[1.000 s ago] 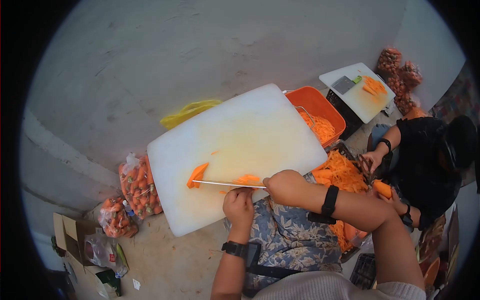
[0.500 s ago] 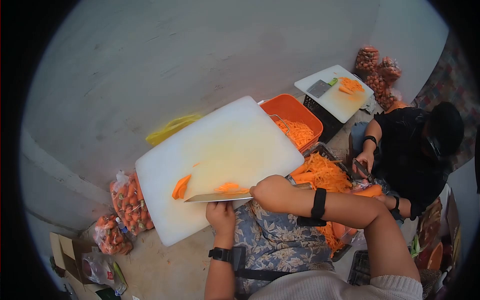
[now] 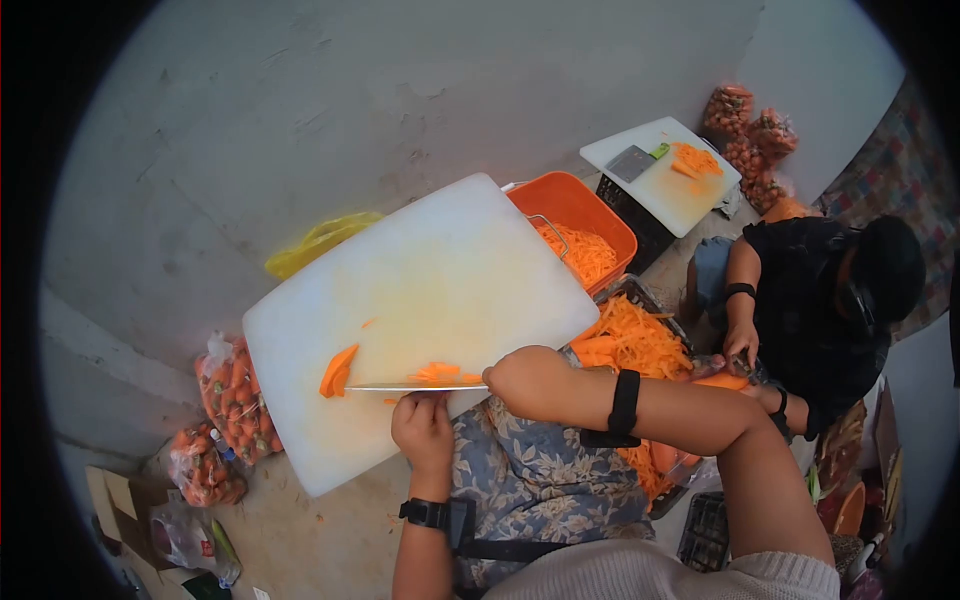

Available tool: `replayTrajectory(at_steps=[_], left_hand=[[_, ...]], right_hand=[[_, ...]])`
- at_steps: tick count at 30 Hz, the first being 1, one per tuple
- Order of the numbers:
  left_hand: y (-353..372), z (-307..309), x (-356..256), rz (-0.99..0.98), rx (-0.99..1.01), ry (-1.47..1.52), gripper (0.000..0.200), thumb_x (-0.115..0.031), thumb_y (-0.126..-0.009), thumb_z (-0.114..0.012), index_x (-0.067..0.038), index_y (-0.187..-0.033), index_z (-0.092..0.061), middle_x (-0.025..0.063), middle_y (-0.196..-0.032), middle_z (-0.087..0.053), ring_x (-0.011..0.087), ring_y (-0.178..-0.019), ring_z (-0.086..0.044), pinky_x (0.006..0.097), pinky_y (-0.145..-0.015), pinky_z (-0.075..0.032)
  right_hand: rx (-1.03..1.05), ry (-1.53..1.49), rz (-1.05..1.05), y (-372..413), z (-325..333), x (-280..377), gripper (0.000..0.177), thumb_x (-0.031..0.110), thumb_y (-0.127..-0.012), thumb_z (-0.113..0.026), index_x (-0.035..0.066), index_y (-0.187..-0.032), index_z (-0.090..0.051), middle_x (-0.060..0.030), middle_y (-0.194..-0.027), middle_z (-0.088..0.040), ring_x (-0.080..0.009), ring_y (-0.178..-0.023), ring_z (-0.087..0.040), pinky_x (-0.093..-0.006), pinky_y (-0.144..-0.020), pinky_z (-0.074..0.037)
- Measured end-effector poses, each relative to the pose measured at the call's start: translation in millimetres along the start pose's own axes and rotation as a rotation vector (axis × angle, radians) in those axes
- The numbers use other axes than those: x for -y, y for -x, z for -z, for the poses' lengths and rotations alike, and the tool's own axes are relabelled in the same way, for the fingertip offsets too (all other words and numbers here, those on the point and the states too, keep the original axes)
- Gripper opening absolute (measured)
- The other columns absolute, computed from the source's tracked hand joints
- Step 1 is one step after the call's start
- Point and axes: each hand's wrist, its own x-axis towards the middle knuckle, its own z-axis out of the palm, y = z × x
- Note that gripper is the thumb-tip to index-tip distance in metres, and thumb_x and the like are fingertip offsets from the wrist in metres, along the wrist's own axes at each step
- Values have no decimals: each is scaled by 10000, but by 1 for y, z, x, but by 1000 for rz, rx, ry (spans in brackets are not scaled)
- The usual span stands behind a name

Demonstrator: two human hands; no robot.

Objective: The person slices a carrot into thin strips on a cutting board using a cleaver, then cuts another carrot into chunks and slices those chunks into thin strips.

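My right hand (image 3: 522, 383) is closed round the handle of a kitchen knife (image 3: 415, 387). The blade lies across the near part of a white cutting board (image 3: 410, 290), seen almost edge-on. Curled fingers of my left hand (image 3: 422, 430) rest at the board's near edge, touching or almost touching the blade; whatever they pinch is hidden. Just beyond the blade lie thin carrot strips (image 3: 440, 373). Some larger carrot slices (image 3: 339, 371) are stacked by the knife's tip, and a small carrot bit (image 3: 389, 402) shows beside my left fingers.
An orange bucket (image 3: 570, 205) of shredded carrot stands behind the board. To the right is a crate of carrot shreds (image 3: 640, 340), with a co-worker (image 3: 820, 300) beside it. A second cutting board (image 3: 665, 175) holds a cleaver (image 3: 630, 163). Bagged carrots (image 3: 238, 398) stand left.
The knife blade has turned from showing its flat side to nearly edge-on. A small carrot bit now shows on its near side. The whole view has shifted slightly.
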Motion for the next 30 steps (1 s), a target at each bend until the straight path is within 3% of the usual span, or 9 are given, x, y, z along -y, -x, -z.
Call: replayTrajectory(at_steps=[1, 10, 14, 16, 25, 30], left_hand=[[1, 0, 1, -3, 0, -6, 108, -34, -722, -733, -37, -827, -710, 114, -792, -621, 317, -729, -606, 398, -650, -491], [7, -2, 5, 39, 4, -58, 201, -27, -720, -735, -50, -919, -718, 123, -819, -636, 330, -728, -608, 404, -659, -496], [6, -1, 5, 5, -19, -40, 207, 4, -722, -731, -21, -926, -709, 141, -874, -657, 303, -709, -629, 365, -646, -512], [6, -1, 4, 25, 1, -43, 207, 3, -722, -732, -23, -927, -712, 143, -888, -661, 307, -715, -632, 365, -649, -513], [0, 1, -3, 22, -6, -57, 146, 8, -727, -734, -18, -867, -702, 133, -866, -652, 312, -756, -635, 370, -674, -512], [2, -1, 1, 22, -13, 1, 107, -17, -720, -745, -31, -815, -699, 101, -791, -626, 292, -712, -607, 382, -634, -489]], right_hand=[[39, -24, 9, -5, -1, 1, 154, 51, -731, -622, -3, -870, -657, -175, -731, -668, -353, -702, -674, -455, -609, -536], [-82, -42, 54, -9, -20, 16, 161, 88, -726, -633, -4, -857, -654, -182, -705, -662, -350, -668, -672, -453, -590, -531], [-61, 23, 37, -1, -16, 9, 160, 94, -730, -626, -3, -852, -658, -183, -703, -662, -350, -672, -673, -455, -594, -532], [-87, 40, 9, 7, -7, 11, 115, 90, -698, -662, 26, -781, -710, -185, -768, -695, -334, -726, -695, -427, -625, -549], [-15, 25, 5, 9, -5, -1, 138, 97, -777, -602, 2, -856, -664, -188, -706, -656, -367, -681, -666, -478, -609, -525], [-5, -37, -16, -3, -9, 1, 134, 101, -777, -610, 14, -855, -675, -185, -719, -666, -351, -694, -677, -460, -613, -535]])
